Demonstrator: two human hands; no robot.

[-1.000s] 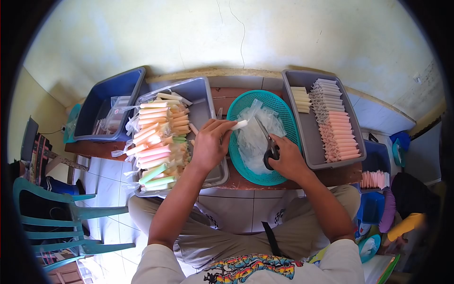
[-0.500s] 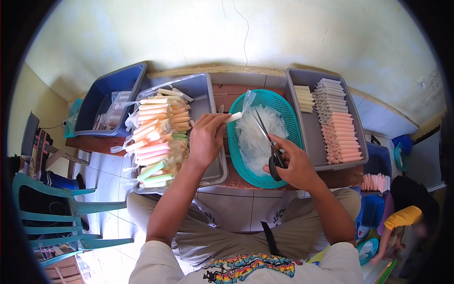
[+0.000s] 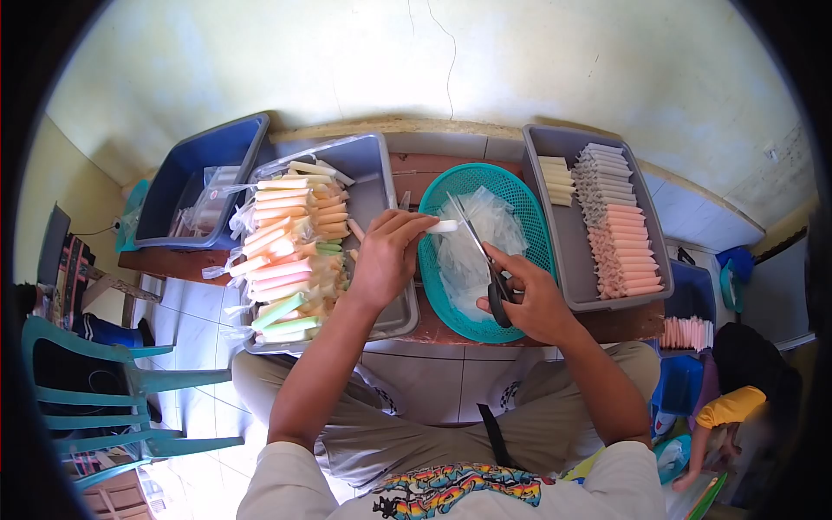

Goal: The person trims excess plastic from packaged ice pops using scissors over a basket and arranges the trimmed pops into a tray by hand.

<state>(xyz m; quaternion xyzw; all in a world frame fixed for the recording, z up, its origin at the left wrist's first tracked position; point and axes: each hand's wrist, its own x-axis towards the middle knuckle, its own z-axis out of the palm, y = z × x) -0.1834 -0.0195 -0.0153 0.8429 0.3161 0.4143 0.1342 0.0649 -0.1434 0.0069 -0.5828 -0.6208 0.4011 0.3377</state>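
Observation:
Between the fingertips of my left hand (image 3: 394, 256) is a white ice pop (image 3: 443, 226) in a plastic tube, pointing right over the near-left rim of a turquoise mesh basket (image 3: 442, 321). My right hand (image 3: 536, 299) grips black-handled scissors (image 3: 473, 234), whose blades reach up and left to the free end of the ice pop. Whether the blades are apart or closed on the plastic is hard to make out. Clear plastic scraps (image 3: 485, 243) fill the basket below. Left of my left hand, a grey tub (image 3: 368, 173) holds a heap of orange, pink, green and cream ice pops (image 3: 282, 234).
A grey tub (image 3: 568, 251) on the right holds neat rows of pink, whitish and cream pops (image 3: 626, 234). A dark blue tub (image 3: 156, 208) stands at far left, near a green plastic chair (image 3: 95, 381). Another person in a yellow sleeve (image 3: 732, 406) bends down at lower right.
My left hand has turned the ice pop from slanting upward to nearly level and slightly lower. The plastic tail at its tip no longer shows. The scissor blades have shifted left.

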